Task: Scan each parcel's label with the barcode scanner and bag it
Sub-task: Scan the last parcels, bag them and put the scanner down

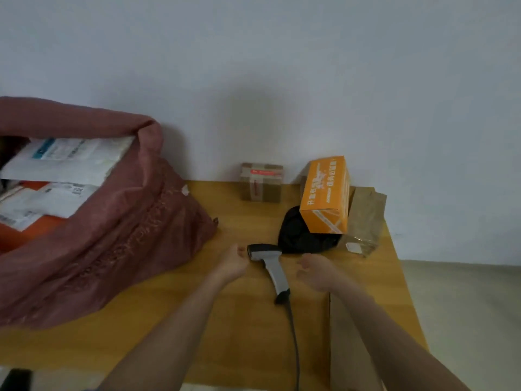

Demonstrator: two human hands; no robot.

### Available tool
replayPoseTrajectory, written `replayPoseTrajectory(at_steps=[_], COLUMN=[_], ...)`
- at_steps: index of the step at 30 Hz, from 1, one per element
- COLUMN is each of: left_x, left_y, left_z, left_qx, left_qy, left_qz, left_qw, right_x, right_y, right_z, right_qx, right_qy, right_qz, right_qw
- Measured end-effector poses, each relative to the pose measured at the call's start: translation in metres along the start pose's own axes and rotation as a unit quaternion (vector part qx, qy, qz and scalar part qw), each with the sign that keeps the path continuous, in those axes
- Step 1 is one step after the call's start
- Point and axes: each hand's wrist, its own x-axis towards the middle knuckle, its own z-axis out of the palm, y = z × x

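Note:
A grey and black barcode scanner (272,268) lies on the wooden table (239,334), its cable trailing toward me. My left hand (232,263) hovers just left of the scanner head, fingers loosely curled, holding nothing. My right hand (317,270) sits just right of the handle, also empty with relaxed fingers. An orange box (324,193) rests on a black bag parcel (298,235) and a brown paper parcel (365,218). A small taped cardboard box (261,182) stands by the wall. A large pink sack (112,221) at left holds several labelled parcels (64,159).
The white wall runs right behind the table. The table's right edge drops to a pale floor (465,306). A seam splits the tabletop near my right forearm. A dark object (17,379) shows at the bottom left corner.

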Motion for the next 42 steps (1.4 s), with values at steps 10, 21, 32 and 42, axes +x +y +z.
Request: replayPoseTrajectory(at_steps=[10,21,32,42], left_x=[0.006,0.033,0.015,-0.040], left_y=[-0.076,-0.075,-0.088,-0.079], left_z=[0.064,0.071,0.086,0.127], left_qx=[-0.036,-0.084,-0.069,-0.131], left_qy=[-0.046,-0.073,-0.049,-0.034], left_qz=[-0.169,-0.205,-0.139,-0.131], left_qw=[0.984,0.972,0.987,0.982], right_x=[0.066,0.106,0.031,-0.049], right_y=[0.011,0.002,-0.002,0.069], right_z=[0.061,0.100,0.095,0.086], right_qx=[0.083,-0.064,0.118,0.372], right_qy=[-0.076,0.061,0.101,0.296], right_qz=[0.055,0.046,0.029,0.044], right_qw=[0.992,0.995,0.987,0.879])
